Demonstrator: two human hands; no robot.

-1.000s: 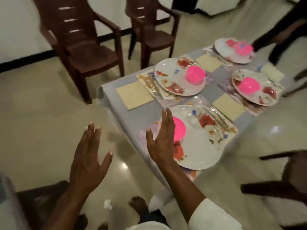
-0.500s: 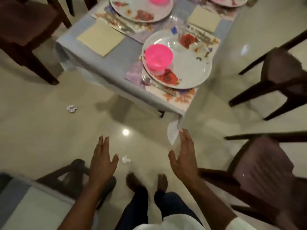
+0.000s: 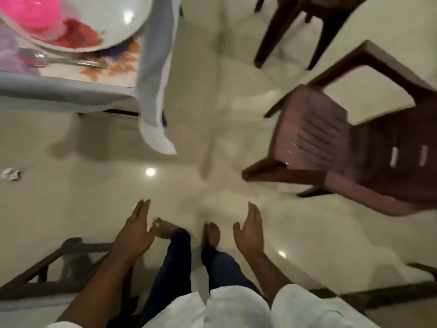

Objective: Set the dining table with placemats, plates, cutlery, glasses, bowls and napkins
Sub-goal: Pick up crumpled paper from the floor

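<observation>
We hold left hand [image 3: 134, 230] and right hand [image 3: 250, 229] spread wide, empty; the overhanging tablecloth corner [image 3: 157, 136] risks snagging, dragging plate [image 3: 106, 22].

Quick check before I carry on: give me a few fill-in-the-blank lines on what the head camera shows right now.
1. The bright pink plastic bowl sits on a white floral ____.
2. Both the left hand and the right hand are open and hold ____.
3. The metal spoon lies on the flowered placemat, between the plate and the table's ____.
4. A crumpled scrap of white paper lies on the ____.

Missing words: plate; nothing; edge; floor
</observation>
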